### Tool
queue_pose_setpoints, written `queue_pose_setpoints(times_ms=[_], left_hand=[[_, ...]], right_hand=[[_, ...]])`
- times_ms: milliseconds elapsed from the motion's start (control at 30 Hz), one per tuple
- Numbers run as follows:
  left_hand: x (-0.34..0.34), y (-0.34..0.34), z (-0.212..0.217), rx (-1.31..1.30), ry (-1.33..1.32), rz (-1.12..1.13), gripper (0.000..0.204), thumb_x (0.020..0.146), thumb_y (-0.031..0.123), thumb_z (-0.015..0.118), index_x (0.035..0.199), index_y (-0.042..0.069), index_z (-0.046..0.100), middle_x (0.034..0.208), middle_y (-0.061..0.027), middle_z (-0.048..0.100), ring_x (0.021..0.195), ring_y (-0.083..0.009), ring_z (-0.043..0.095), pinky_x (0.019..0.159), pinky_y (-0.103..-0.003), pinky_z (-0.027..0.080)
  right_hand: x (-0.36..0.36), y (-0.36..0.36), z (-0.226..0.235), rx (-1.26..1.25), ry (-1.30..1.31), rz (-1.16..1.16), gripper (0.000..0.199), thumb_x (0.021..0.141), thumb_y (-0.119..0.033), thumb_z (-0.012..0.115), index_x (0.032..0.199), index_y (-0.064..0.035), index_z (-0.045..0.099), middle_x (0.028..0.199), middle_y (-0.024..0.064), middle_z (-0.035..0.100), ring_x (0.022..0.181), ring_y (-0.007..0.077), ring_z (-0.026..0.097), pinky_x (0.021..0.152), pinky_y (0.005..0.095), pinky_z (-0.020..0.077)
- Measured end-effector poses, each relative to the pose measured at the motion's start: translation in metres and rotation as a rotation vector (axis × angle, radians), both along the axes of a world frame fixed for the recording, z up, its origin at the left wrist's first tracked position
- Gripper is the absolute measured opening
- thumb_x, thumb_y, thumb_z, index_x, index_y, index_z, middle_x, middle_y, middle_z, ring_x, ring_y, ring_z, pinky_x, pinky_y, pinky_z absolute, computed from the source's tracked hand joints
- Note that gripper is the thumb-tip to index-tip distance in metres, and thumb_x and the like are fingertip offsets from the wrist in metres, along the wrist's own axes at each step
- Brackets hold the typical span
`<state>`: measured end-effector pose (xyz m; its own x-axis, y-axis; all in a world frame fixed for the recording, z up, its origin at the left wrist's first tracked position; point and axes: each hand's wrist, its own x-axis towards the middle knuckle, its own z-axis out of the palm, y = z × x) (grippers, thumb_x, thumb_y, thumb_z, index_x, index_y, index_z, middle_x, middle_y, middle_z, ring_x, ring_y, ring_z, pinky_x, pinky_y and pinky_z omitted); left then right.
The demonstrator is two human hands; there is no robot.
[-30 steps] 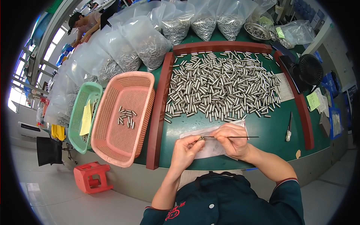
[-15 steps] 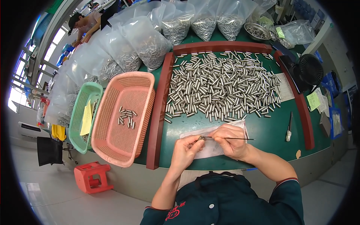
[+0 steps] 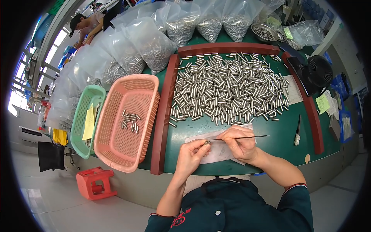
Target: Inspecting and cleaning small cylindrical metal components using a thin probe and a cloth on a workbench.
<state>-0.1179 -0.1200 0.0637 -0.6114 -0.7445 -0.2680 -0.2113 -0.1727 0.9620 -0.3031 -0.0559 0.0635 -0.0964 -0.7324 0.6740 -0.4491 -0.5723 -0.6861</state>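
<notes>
Left hand (image 3: pixel 190 155): pinching a part (image 3: pixel 207 142)
Right hand (image 3: pixel 242 146): gripping a rod (image 3: pixel 255 137)
Rod at part: apparently the working step
Next move: likely calls for steady alignment

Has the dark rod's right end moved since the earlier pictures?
Yes: the right end of the dark rod moved up in view, nearer the piled metal cylinders.

The smooth green worktop (image 3: pixel 181 133) carries a dense spread of short, shiny silver metal cylinders (image 3: pixel 228 91), bordered left, right and far side by long dark-red bars (image 3: pixel 165 120). Nearer its front edge lie a thin whitish sheet (image 3: pixel 219 152), a slender dark tool with a pale handle (image 3: pixel 297 137) and a small tan scrap (image 3: pixel 307 158).
</notes>
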Motion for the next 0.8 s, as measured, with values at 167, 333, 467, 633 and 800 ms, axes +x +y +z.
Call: queue_pose_setpoints(times_ms=[167,333,467,633,800], left_hand=[[0.0013,0.0001,-0.0004,0.002,0.006,0.010,0.015,0.087,0.003,0.061,0.097,-0.007,0.067,0.079,-0.0073,0.067,0.069,-0.0097,0.060,0.066,-0.023,0.050],[0.0003,0.0009,-0.0011,-0.057,-0.020,0.002,0.015,0.087,0.003,0.061,0.096,-0.007,0.067,0.079,-0.0068,0.067,0.069,-0.0093,0.060,0.065,-0.022,0.050],[0.0010,0.0006,-0.0016,-0.058,-0.009,0.001,0.015,0.087,0.003,0.061,0.095,-0.007,0.067,0.078,-0.0070,0.067,0.069,-0.0093,0.060,0.065,-0.022,0.050],[0.0014,0.0007,-0.0005,-0.038,0.032,0.009,0.015,0.087,0.004,0.061,0.095,-0.007,0.067,0.078,-0.0075,0.067,0.069,-0.0097,0.060,0.065,-0.023,0.050],[0.0022,0.0003,-0.0012,-0.024,0.020,0.006,0.015,0.087,0.003,0.061,0.096,-0.007,0.067,0.078,-0.0077,0.067,0.069,-0.0101,0.060,0.066,-0.023,0.050]], right_hand=[[0.0044,0.0009,0.0013,0.010,-0.007,0.016,0.004,0.085,0.002,0.057,0.082,0.0046,0.059,0.076,0.0138,0.067,0.062,0.0224,0.062,0.057,0.0307,0.0502],[0.0044,0.0004,0.0008,0.028,0.006,0.006,0.006,0.085,0.003,0.058,0.080,0.0053,0.061,0.076,0.0133,0.067,0.062,0.0223,0.062,0.057,0.0310,0.0502],[0.0068,-0.0006,0.0002,0.027,-0.006,-0.036,0.005,0.084,0.002,0.059,0.081,0.0052,0.061,0.077,0.0121,0.066,0.062,0.0232,0.062,0.057,0.0309,0.0493],[0.0040,0.0006,0.0007,0.151,-0.408,-0.024,0.016,0.094,-0.005,0.052,0.086,0.0059,0.061,0.084,0.0125,0.067,0.068,0.0172,0.065,0.064,0.0280,0.0538],[0.0045,0.0042,-0.0028,0.257,-0.399,0.001,0.016,0.094,-0.003,0.051,0.085,0.0058,0.062,0.083,0.0118,0.067,0.068,0.0164,0.065,0.063,0.0272,0.0540]])
